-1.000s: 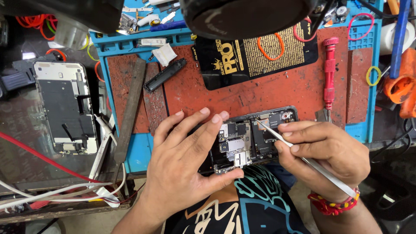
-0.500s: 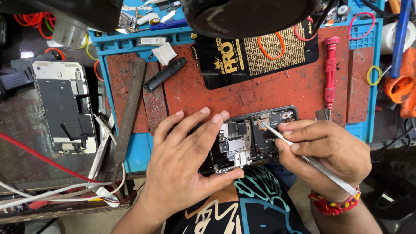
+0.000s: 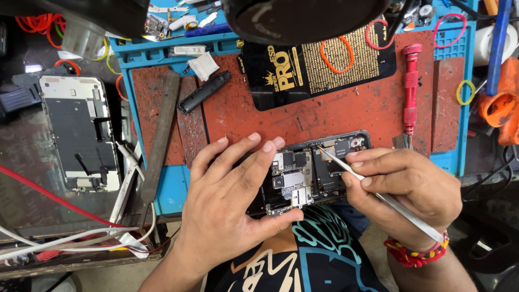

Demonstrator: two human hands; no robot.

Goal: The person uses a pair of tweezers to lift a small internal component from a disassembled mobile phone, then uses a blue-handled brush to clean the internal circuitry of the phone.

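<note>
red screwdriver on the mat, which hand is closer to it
Right. The right hand sits just below the tip end of the red screwdriver, holding tweezers. The left hand is farther off, across the opened phone.

On my bench, a red screwdriver (image 3: 410, 86) lies at the right, a black pad (image 3: 319, 67) above, a detached phone screen frame (image 3: 79, 132) far left.
</note>
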